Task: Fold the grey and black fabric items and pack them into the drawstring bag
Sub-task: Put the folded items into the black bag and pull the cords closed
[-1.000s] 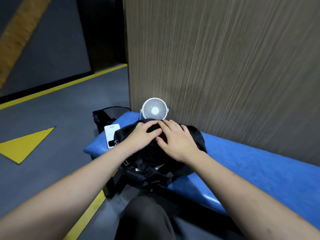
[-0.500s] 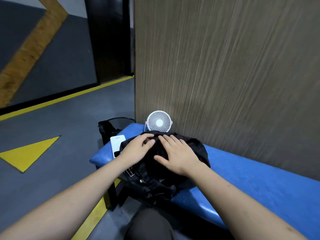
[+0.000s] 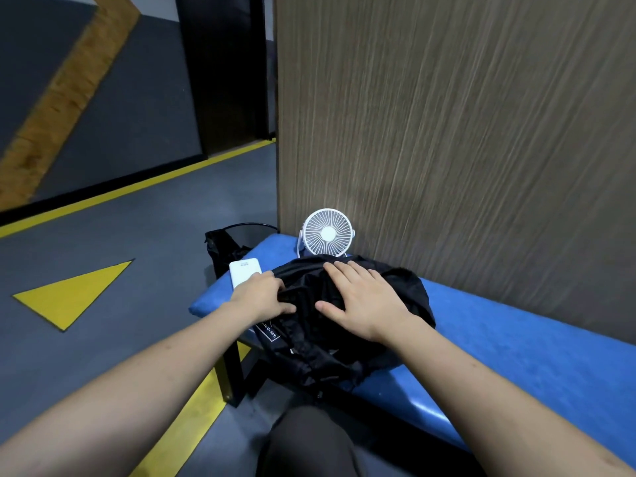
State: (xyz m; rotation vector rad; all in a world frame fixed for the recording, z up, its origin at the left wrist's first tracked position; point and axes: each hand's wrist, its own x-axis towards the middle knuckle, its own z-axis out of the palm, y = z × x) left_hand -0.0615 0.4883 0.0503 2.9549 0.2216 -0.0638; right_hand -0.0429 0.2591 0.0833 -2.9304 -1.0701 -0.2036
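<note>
A bulging black drawstring bag [image 3: 330, 342] lies on the left end of the blue bench [image 3: 516, 349], its gathered mouth hanging over the front edge with a black label showing. My left hand [image 3: 260, 297] grips the bag's left side, fingers curled into the fabric. My right hand [image 3: 361, 297] lies flat on top of the bag, fingers straight and spread, pressing it down. No grey fabric is visible; whatever is inside the bag is hidden.
A small white fan [image 3: 327, 233] stands behind the bag against the wooden panel [image 3: 447, 132]. A white power bank [image 3: 245, 271] lies left of my left hand. Another black bag [image 3: 222, 247] sits beyond the bench end. My knee [image 3: 309, 442] is below.
My left hand has slid from the top of the bag to its left side and curled into the fabric. My right hand stays flat on top. The camera has tilted up slightly.
</note>
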